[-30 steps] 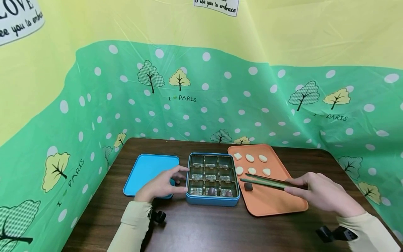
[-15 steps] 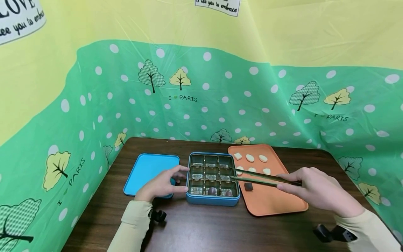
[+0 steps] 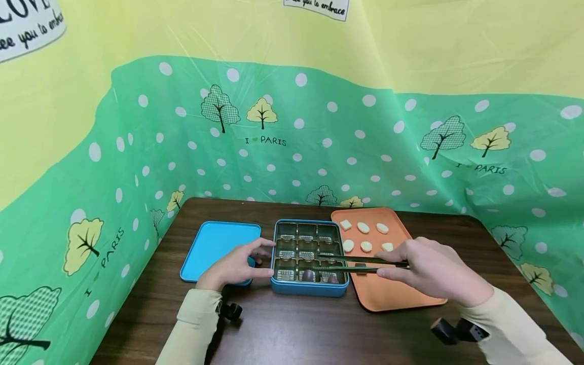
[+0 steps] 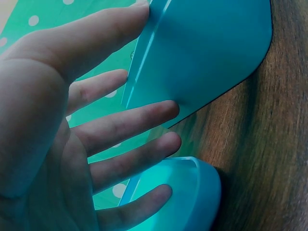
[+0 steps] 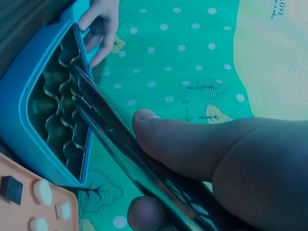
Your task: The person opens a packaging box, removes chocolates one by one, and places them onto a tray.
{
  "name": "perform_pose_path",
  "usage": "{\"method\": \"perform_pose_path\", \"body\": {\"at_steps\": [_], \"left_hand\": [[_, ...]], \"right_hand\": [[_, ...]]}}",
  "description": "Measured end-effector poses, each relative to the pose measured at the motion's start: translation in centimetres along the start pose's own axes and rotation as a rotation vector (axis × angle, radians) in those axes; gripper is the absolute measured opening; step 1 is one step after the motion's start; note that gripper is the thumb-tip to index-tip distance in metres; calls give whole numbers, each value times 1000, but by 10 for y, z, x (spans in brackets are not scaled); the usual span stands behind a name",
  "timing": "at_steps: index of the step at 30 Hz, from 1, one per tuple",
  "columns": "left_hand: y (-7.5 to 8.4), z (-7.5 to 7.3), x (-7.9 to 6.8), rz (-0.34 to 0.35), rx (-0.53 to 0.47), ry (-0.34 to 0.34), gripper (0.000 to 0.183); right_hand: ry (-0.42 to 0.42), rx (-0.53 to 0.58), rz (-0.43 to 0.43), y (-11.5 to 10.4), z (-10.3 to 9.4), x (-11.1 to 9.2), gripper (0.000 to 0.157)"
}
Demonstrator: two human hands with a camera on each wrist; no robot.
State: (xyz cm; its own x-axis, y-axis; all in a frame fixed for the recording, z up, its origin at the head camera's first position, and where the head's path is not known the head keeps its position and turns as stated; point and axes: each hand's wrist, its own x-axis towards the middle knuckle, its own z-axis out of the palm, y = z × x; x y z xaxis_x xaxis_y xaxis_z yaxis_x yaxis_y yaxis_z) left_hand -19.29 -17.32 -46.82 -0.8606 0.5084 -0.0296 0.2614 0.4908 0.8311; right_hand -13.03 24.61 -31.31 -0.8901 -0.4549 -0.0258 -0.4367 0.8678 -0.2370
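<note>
The right hand pinches metal tongs between thumb and fingers. Their tips are apart over the middle of a blue box with a compartmented insert; nothing shows between them. Dark chocolate-like pieces, one in the front middle compartment and another in the front right, lie inside. The left hand touches the box's left side, fingers spread and nearly straight in the left wrist view. Under the tongs, partly hidden in the head view, a dark square piece lies on the orange tray.
Several white pieces, oval, round and square, lie at the tray's far end. A flat blue lid rests left of the box, partly behind the left hand. A patterned green and yellow cloth hangs beyond the dark wooden table.
The right hand has moved left, carrying the tongs from above the tray to over the box. The left hand and the box stay in place.
</note>
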Motion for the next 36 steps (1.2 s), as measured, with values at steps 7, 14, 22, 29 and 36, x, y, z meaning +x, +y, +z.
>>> {"method": "perform_pose_path", "body": {"at_steps": [7,14,22,29,36], "left_hand": [[-1,0,-1,-6,4,1,69],[0,-1,0,0,5,0,70],[0,-1,-1,4,8,-4,70],[-2,0,-1,-1,3,-4,70],[-2,-1,0,-1,8,-1,69]], "right_hand": [[-27,-42,-20,-10,1,11,35],[-42,-57,-58,-16,4,20,23],[-52,-125,-93,-28,1,31,16],[-110,-195,-95,-44,-2,42,11],[-102,-244,-152,-56,2,51,39]]}}
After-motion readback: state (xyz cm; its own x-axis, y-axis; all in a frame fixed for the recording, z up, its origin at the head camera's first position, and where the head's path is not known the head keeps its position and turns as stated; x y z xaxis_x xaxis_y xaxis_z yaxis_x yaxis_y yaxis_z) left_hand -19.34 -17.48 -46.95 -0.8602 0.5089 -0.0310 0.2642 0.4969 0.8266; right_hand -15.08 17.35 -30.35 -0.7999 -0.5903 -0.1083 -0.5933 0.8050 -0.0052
